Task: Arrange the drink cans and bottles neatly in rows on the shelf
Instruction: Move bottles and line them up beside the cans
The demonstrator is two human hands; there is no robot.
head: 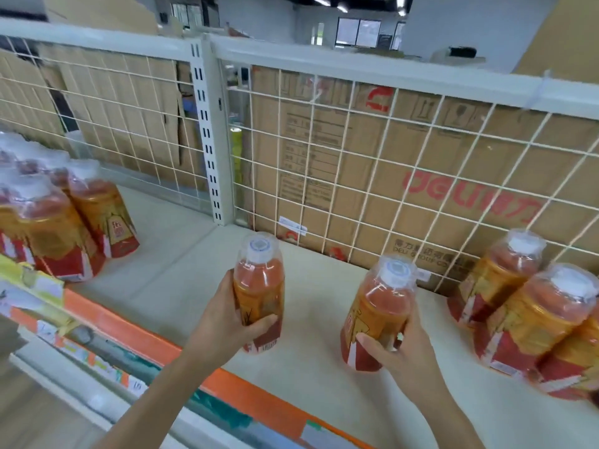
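A: Where are the hands?
B: The left hand has its fingers curled round one bottle, below the white post. The right hand grips a second bottle, lower right of the post.
A: And on the shelf?
B: More bottles stand left and far right of the post.

Cream shelf with orange front strip, left hand gripping an upright orange drink bottle, right hand gripping a second bottle, bottle cluster far left, another cluster right, wire mesh back, cardboard boxes behind
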